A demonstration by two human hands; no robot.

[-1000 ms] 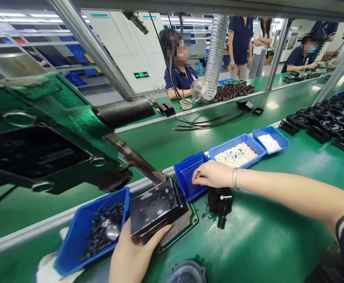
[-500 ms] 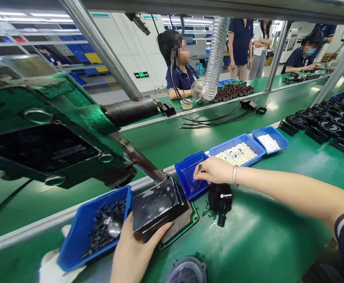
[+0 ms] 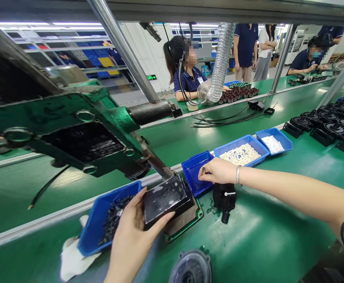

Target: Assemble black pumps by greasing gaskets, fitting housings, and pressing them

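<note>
At far left, a green-painted press head [image 3: 80, 125] hangs above the line, its dark steel arm [image 3: 152, 157] slanting down to the far corner of a scuffed black block [image 3: 166, 200]. Just left of that block, on the near side of the belt rail, sits a blue tray of small black parts [image 3: 95, 224], with a white cloth [image 3: 74, 259] crumpled at its near corner. The left hand [image 3: 130, 239] comes up from the table's near edge and grips the block's left end, thumb along the top and fingers around the near side. The block's long axis runs from lower left to upper right, pointing away from the palm, and it lies on a green-edged plate [image 3: 184, 224]. This hand is far nearer the block than the right. A round dark cover [image 3: 191, 267] lies near the bottom edge of the table. The right hand [image 3: 219, 171] reaches in from the right, fingertips pinched on a small dark piece [image 3: 203, 170] above a small blue bin [image 3: 195, 173]. Just below the wrist stands a black round fitting [image 3: 224, 196]. Further right are a blue tray of white beads [image 3: 241, 151], a blue tray of white packets [image 3: 274, 141], and rows of black moulded parts [image 3: 328, 125]. Co-workers [image 3: 189, 70] sit beyond the belt.
</note>
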